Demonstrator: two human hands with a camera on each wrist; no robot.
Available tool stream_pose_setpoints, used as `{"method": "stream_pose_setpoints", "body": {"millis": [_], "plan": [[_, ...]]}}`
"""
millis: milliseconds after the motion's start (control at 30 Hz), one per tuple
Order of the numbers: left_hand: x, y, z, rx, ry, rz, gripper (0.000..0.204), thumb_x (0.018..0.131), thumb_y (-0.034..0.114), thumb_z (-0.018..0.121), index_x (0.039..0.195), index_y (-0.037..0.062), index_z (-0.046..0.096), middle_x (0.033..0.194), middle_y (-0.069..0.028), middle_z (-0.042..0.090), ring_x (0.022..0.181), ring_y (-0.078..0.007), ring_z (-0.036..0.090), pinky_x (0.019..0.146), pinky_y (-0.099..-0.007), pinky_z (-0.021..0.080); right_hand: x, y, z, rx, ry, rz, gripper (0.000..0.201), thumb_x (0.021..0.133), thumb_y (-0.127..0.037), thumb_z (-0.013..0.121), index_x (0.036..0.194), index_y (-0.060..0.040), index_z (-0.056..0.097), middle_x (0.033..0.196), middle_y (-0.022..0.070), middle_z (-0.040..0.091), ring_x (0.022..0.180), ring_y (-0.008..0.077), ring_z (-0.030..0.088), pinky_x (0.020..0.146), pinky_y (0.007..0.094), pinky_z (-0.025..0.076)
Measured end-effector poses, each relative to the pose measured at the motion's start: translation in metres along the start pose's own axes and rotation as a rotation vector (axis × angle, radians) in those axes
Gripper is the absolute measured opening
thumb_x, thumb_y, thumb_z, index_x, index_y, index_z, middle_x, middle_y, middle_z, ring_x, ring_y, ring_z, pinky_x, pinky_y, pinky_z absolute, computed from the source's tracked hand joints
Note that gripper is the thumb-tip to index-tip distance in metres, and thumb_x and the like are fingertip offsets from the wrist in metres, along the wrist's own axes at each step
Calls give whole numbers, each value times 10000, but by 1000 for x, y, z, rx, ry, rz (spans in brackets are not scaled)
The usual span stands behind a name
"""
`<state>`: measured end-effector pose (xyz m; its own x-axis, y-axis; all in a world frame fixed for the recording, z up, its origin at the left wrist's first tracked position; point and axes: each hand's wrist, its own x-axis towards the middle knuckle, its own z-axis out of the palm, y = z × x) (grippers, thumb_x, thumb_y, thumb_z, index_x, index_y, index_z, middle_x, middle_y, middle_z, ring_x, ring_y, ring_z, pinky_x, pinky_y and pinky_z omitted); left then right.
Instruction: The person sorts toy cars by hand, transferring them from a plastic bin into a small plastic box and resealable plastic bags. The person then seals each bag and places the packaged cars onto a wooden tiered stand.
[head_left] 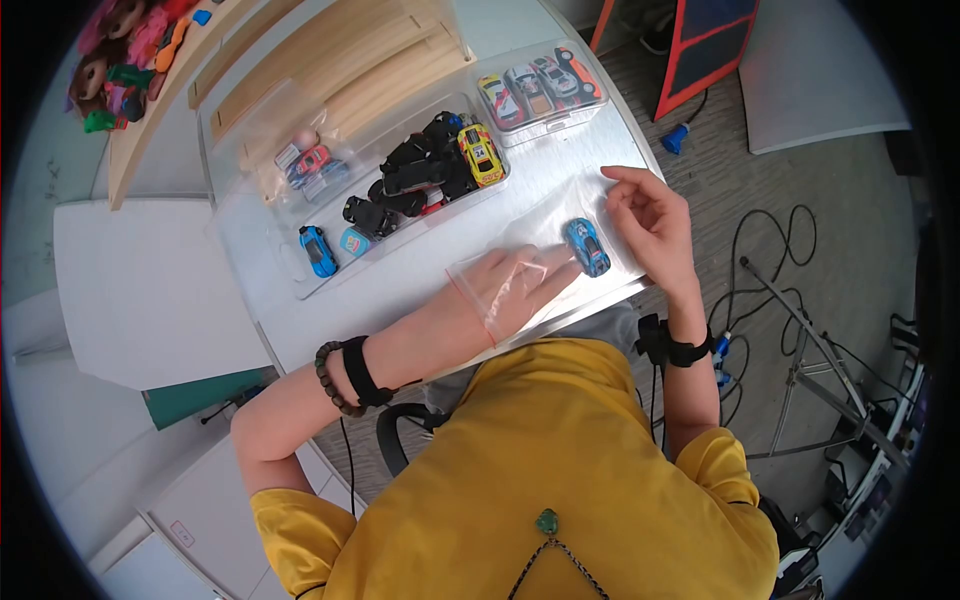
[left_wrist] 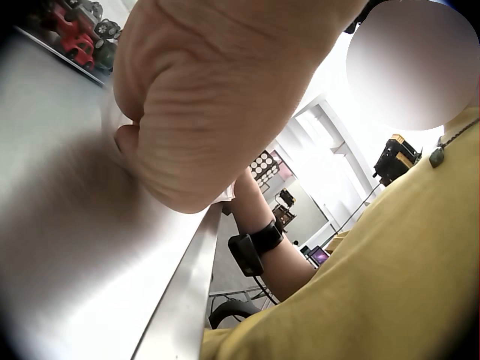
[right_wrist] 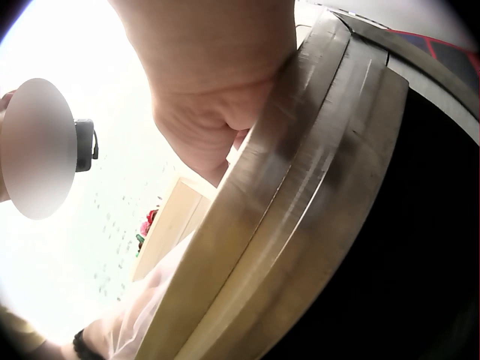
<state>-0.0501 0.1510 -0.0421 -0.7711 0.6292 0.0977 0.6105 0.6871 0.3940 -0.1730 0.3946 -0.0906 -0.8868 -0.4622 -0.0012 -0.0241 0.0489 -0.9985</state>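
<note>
A clear plastic zip bag (head_left: 476,296) with a red seal line lies along the table's front edge. My left hand (head_left: 510,290) is inside it past the seal, seen through the film, fingers stretched toward a blue toy car (head_left: 588,248). The fingertips are right at the car's side. At the bag's far end, my right hand (head_left: 652,225) rests beside the car, its fingers loosely bent. In the left wrist view the back part of my left hand (left_wrist: 202,105) hides its fingers. The right wrist view shows my right hand (right_wrist: 217,120) behind the table edge, fingertips hidden.
Behind the hands stands a clear tray (head_left: 300,290) with black toy vehicles, a yellow toy car (head_left: 480,155) and another blue car (head_left: 318,251). A clear box (head_left: 545,128) of toy cars stands at the back right. A wooden rack (head_left: 330,70) is behind.
</note>
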Motion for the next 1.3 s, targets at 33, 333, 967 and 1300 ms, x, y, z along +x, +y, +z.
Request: {"method": "stream_pose_setpoints", "body": {"millis": [33, 333, 967, 1300], "plan": [[-1, -1, 3, 0, 0, 1, 642, 897, 15, 635, 1535, 0, 559, 1529, -153, 558, 1231, -292, 606, 1045, -411, 527, 0, -1, -1, -4, -3, 5, 347, 1008, 62, 621, 1344, 27, 703, 975, -14, 659, 874, 18, 592, 749, 179, 505], [3, -4, 6, 151, -27, 29, 682, 923, 71, 602, 1591, 0, 481, 1702, -181, 418, 1455, -321, 522, 1114, -389, 488, -1, 5, -2, -6, 65, -37, 300, 1032, 49, 629, 1317, 20, 719, 1026, 17, 676, 920, 37, 608, 750, 194, 515], [7, -2, 6, 8, -145, 24, 684, 1030, 116, 521, 1698, 205, 405, 1750, -17, 397, 1617, -359, 349, 1177, -631, 366, -8, -3, -1, -234, 127, -83, 224, 1002, -38, 536, 1096, 3, 735, 647, 0, 613, 605, 37, 575, 576, 231, 423], [8, -3, 19, 159, -140, 35, 759, 987, 95, 549, 1717, 131, 345, 1755, -68, 376, 1589, -377, 394, 1152, -649, 377, -6, 0, 2, -289, 167, -83, 183, 989, -24, 582, 1074, 1, 742, 680, 25, 640, 619, 65, 593, 599, 248, 453]]}}
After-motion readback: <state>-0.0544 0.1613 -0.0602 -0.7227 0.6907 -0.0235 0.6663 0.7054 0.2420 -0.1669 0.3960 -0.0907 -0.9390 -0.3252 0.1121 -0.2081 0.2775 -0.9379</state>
